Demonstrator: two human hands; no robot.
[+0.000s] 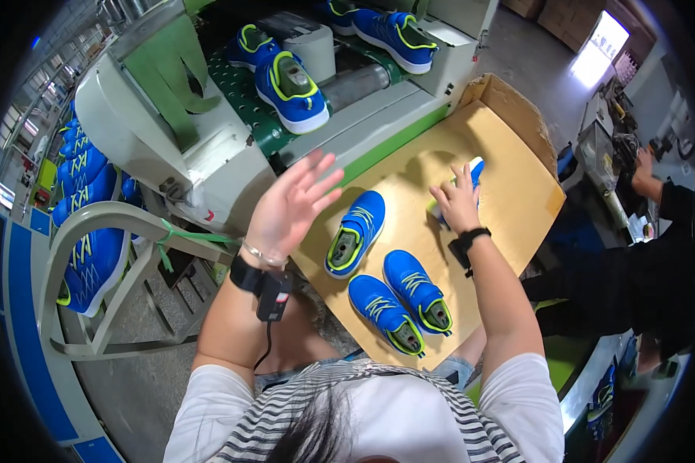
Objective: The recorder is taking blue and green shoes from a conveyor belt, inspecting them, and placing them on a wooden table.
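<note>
My left hand [297, 197] is raised with its fingers spread and nothing in it, between the conveyor's edge and the tan work board [510, 147]. On the board's far right part, my right hand [459, 202] grips a blue sneaker [477, 167]; the hand hides most of the shoe, leaving a bit of white sole and lime trim visible. Below my left hand lies a single blue sneaker [355, 234] with lime trim and its toe pointing away. Nearer my body, two blue laced sneakers rest side by side, a left one [381, 311] and a right one [415, 287].
Ahead stands a machine with a green conveyor [235, 92] carrying several blue sneakers [289, 89]. At left, blue sneakers [93, 255] hang on a rack beside a curved metal rail [93, 220]. A raised cardboard edge [517, 116] borders the board. Another person [633, 285] works at right.
</note>
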